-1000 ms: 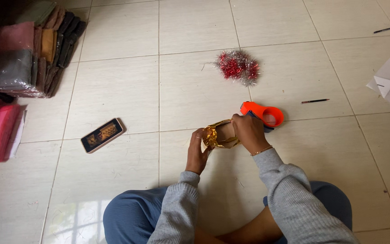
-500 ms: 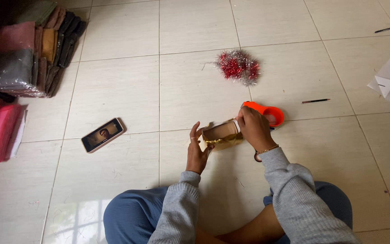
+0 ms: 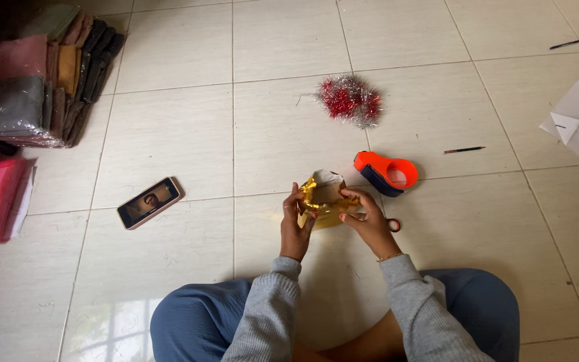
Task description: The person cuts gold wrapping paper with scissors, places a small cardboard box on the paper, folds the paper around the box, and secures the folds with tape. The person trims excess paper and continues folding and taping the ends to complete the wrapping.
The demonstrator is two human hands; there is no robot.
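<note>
Both hands grip a small box wrapped in gold foil [image 3: 323,200] above the floor [image 3: 169,121]: left hand [image 3: 294,224] closed on its left side, right hand [image 3: 368,218] closed on its right. An orange tape dispenser [image 3: 384,172] lies near.

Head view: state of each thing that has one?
Left hand: gripping the gold-wrapped box.
Right hand: gripping the same box.
Gold-wrapped box: held off the floor, foil partly on.
Phone: flat, screen lit.
Tape dispenser: on the floor, untouched.
Tinsel: bunched, untouched.
</note>
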